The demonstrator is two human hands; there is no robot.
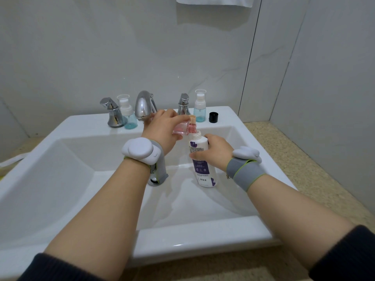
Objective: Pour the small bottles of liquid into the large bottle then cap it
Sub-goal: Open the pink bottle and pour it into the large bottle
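A large white bottle [200, 159] with a purple label stands uncapped in the sink basin, tilted slightly. My right hand [215, 151] grips its middle. My left hand [162, 128] holds a small clear bottle of pink liquid [185, 129] tipped sideways, its ribbed neck at the large bottle's open mouth. Two small pump bottles with blue liquid stand on the back ledge, one on the left [127, 112] and one on the right [199, 106]. A black cap [213, 117] sits on the ledge to the right of them.
The chrome spout [144, 104] and two tap handles [112, 113] [183, 103] line the back of the white sink [60, 179]. The drain [153, 180] lies under my left wrist. A speckled counter [304, 159] runs along the right.
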